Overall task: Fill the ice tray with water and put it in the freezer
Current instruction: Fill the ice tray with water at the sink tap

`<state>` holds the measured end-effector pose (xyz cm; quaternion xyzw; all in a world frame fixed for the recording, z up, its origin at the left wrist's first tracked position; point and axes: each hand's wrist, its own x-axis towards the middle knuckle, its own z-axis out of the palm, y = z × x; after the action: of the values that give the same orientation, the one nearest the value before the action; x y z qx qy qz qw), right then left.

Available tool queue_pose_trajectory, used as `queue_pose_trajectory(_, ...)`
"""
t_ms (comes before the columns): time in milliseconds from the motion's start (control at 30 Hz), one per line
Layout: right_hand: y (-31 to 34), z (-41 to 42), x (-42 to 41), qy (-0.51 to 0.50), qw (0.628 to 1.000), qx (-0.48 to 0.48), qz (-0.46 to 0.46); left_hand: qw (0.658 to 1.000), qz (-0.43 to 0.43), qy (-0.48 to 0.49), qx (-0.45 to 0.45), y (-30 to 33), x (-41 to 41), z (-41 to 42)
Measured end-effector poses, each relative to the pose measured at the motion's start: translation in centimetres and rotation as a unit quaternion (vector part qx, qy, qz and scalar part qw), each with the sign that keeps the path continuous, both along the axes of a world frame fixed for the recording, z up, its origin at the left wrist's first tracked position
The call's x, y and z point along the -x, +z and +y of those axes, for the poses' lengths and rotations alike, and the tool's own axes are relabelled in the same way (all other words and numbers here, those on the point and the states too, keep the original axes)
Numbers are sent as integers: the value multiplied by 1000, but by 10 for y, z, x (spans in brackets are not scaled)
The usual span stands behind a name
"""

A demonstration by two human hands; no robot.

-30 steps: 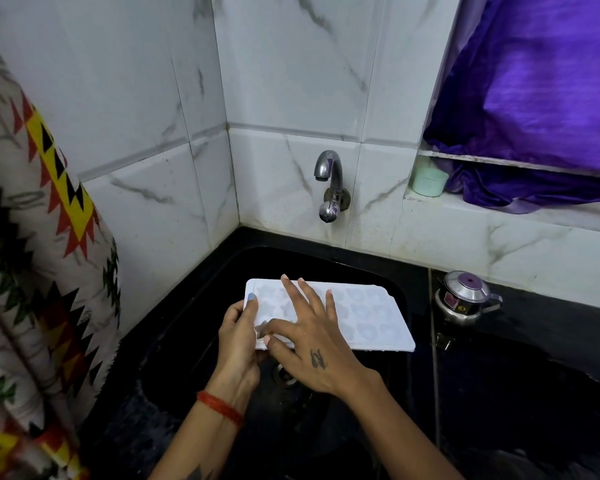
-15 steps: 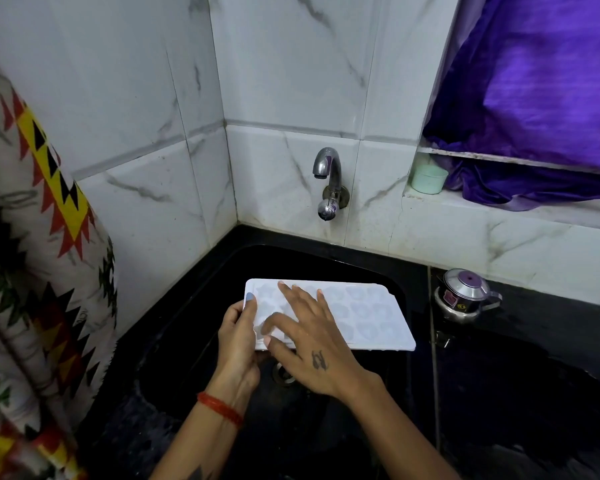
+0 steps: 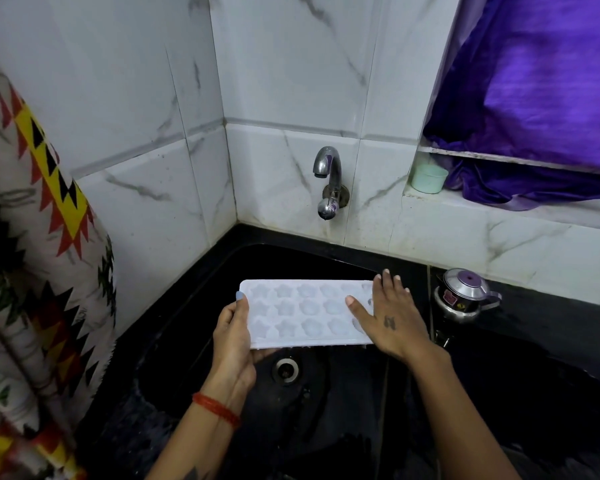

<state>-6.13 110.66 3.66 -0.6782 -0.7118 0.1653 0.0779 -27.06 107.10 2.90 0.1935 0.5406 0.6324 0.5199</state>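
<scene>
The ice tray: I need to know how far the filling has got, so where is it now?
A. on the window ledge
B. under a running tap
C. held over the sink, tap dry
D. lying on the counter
C: both hands, left hand and right hand, hold the ice tray above the sink, and no water comes from the tap.

The chrome wall tap (image 3: 327, 181) hangs above the far rim of the black sink basin (image 3: 194, 306), with open air between its spout and the white star-moulded ice tray (image 3: 302, 311). A small steel kettle (image 3: 463, 294) stands just right of the tray.
</scene>
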Motion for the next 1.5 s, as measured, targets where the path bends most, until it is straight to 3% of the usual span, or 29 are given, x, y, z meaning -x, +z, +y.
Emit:
queue_pose_trajectory(300, 2, 2, 32, 21, 999, 30, -20, 1000, -3, 3, 3, 4, -2, -1)
queue_pose_trajectory(733, 9, -1, 98, 163, 987, 3, 11, 1000, -18, -2, -4, 3, -4, 2)
queue_pose_trajectory(1100, 9, -11, 129, 311, 947, -79, 21, 1000, -23, -1, -2, -2, 3, 4)
queue_pose_trajectory(1500, 2, -28, 112, 349, 925, -149, 24, 999, -38, 23, -10, -6, 8, 5)
